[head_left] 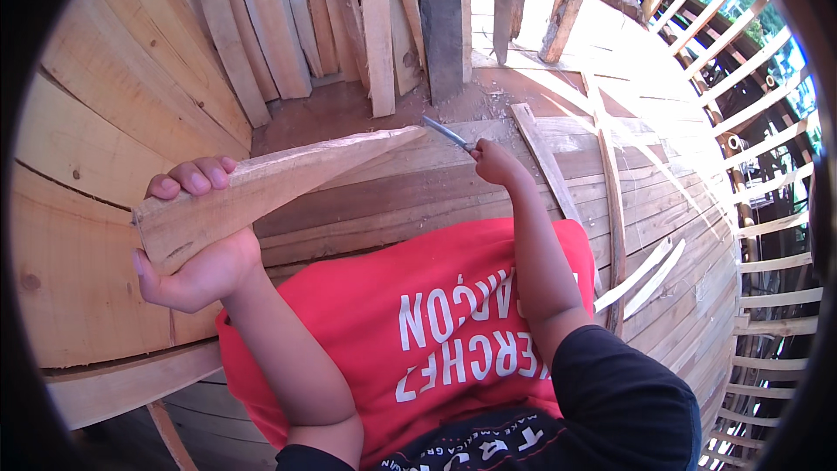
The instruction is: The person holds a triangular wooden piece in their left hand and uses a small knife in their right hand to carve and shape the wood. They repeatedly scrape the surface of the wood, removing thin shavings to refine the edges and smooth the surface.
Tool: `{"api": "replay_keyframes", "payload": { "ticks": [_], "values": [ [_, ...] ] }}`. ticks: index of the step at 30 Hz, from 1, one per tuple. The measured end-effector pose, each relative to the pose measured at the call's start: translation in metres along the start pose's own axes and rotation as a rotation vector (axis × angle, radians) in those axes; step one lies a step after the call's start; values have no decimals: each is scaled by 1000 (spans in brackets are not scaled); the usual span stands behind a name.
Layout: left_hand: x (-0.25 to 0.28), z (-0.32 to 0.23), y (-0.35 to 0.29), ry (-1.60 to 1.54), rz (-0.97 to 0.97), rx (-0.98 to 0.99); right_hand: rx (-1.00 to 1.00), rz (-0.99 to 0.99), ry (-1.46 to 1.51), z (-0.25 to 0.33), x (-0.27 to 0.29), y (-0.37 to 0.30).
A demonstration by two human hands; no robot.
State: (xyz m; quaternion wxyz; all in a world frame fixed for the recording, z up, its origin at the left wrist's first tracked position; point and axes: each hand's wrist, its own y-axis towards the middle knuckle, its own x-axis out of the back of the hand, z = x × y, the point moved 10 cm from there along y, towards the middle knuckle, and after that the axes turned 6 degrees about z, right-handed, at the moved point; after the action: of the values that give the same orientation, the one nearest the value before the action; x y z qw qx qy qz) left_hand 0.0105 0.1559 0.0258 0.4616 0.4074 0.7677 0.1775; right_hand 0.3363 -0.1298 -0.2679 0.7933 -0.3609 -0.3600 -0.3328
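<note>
wooden wedge [261,196] gripped in the left hand [196,249]; the right hand [495,161], clenched on a blade [446,133], could slip toward those fingers.

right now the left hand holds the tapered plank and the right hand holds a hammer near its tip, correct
Not quite. The right hand holds a thin metal blade, not a hammer, near the tip of the tapered plank that the left hand grips. The head view shows it.

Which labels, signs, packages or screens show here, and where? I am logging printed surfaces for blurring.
Red shirt: low centre, between the forearms; white block lettering across it, seen upside down.
Dark garment: bottom edge; faint pale lettering.
No packages, signs or screens visible.
</note>
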Motion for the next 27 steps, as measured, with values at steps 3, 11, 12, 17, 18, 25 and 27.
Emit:
{"api": "replay_keyframes", "payload": {
  "ticks": [3,11,12,17,18,25,27],
  "values": [
    [4,-15,2,33,-42,-43,53,155,-89,-13,-10,-8],
    [5,-47,5,141,-1,-92,140,321,-160,-50,-68,3],
    [8,-49,5,140,-8,-92,56,222,-134,-62,-57,7],
    [20,-59,4,133,-56,-104,-55,-48,-13,-65,-30,4],
    [21,-60,4,120,-68,-108,38,44,25,-53,-40,1],
    [17,-54,4,61,-75,-81,-136,-147,-37,-63,-43,-4],
    [18,-53,4,63,-88,-76,-59,-225,5,-54,-37,-3]
  ]
}}
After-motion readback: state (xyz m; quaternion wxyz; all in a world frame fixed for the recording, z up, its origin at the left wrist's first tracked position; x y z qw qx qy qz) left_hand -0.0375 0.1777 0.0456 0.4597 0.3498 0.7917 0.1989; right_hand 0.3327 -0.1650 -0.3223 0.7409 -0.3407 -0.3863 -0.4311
